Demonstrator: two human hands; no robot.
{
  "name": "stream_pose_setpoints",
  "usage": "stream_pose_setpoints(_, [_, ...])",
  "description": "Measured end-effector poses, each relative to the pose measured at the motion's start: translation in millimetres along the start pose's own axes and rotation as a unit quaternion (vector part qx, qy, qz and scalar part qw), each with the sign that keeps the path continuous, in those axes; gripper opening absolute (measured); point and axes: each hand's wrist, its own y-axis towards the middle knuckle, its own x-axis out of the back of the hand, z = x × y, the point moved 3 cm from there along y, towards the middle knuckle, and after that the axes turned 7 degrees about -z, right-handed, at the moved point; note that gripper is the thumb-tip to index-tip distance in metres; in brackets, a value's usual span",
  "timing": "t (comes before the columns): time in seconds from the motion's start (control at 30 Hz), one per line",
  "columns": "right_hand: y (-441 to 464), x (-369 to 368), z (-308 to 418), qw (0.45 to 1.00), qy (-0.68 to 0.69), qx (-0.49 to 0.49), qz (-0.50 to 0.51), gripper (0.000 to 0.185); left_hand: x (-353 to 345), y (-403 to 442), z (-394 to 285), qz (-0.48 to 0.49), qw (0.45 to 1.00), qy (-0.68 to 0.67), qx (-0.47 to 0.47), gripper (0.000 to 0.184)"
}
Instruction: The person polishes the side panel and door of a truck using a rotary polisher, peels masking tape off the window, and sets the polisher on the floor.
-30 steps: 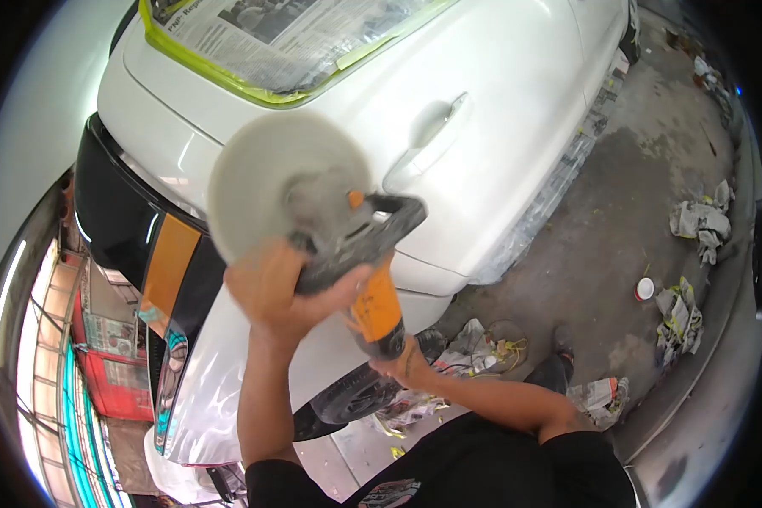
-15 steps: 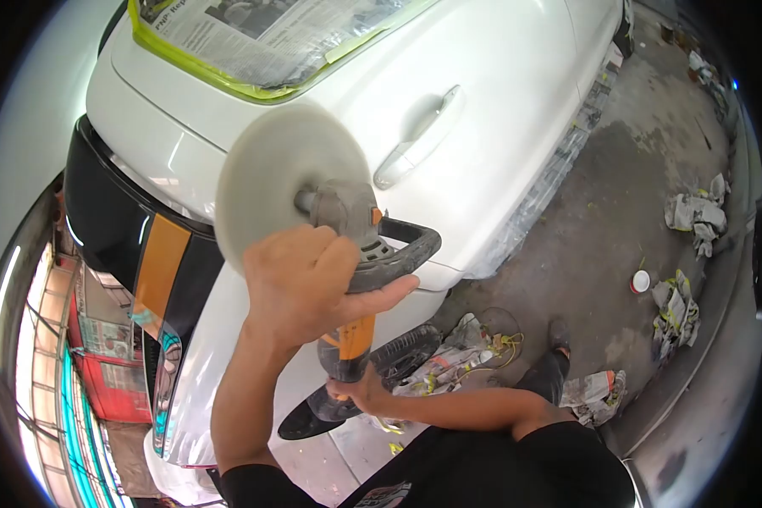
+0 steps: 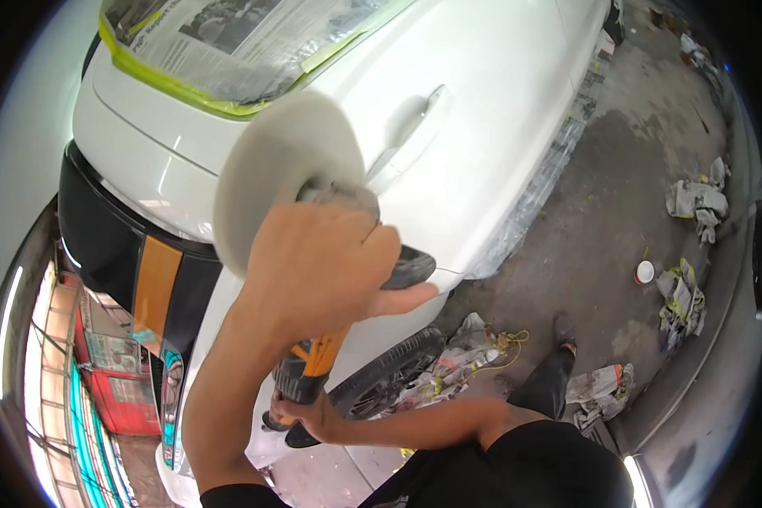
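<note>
An orange and black polisher [image 3: 322,351] with a large pale round pad [image 3: 284,161] is held in both hands against the white car body [image 3: 483,110], left of the door handle [image 3: 411,140]. The pad looks blurred. My left hand [image 3: 326,262] is closed over the polisher's head and black loop handle, with one digit stretched along the handle. Lower down, my right hand [image 3: 305,415] wraps around the tool's rear end. The left hand hides much of the tool's head.
Newspaper [image 3: 237,42] edged with yellow-green tape covers the car's window. A wheel [image 3: 389,372] shows below the body. Crumpled paper [image 3: 698,203], a white cup [image 3: 644,272] and yellow cord [image 3: 512,343] lie on the floor. A dark-clad leg [image 3: 546,385] stands near the wheel.
The polisher's rear end and my right hand have swung left and down. My left hand has rolled further over the tool's head. The car appears shifted slightly left in the view.
</note>
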Motion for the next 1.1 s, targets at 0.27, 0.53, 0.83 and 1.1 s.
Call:
stream_pose_setpoints(0.27, [59.8,8.7,48.9,0.998,-0.027,0.062,-0.007,0.018,-16.4,52.0,20.1,-0.108,0.992,-0.040,-0.040,0.050])
stream_pose_setpoints(0.53, [10.3,73.4,40.0,0.989,-0.136,-0.015,-0.052,0.024,-4.4,-7.9,0.0,-0.102,0.992,0.040,0.055,0.049])
stream_pose_setpoints(0.83, [-25.2,155.6,77.2,0.919,-0.390,-0.044,-0.041,0.017,-6.9,-82.1,-13.7,-0.222,0.952,0.047,0.206,0.056])
stream_pose_setpoints(1.1, [38.3,121.8,200.6,0.892,-0.425,0.104,-0.115,0.019,-9.6,14.4,59.5,-0.275,0.933,-0.097,0.212,0.064])
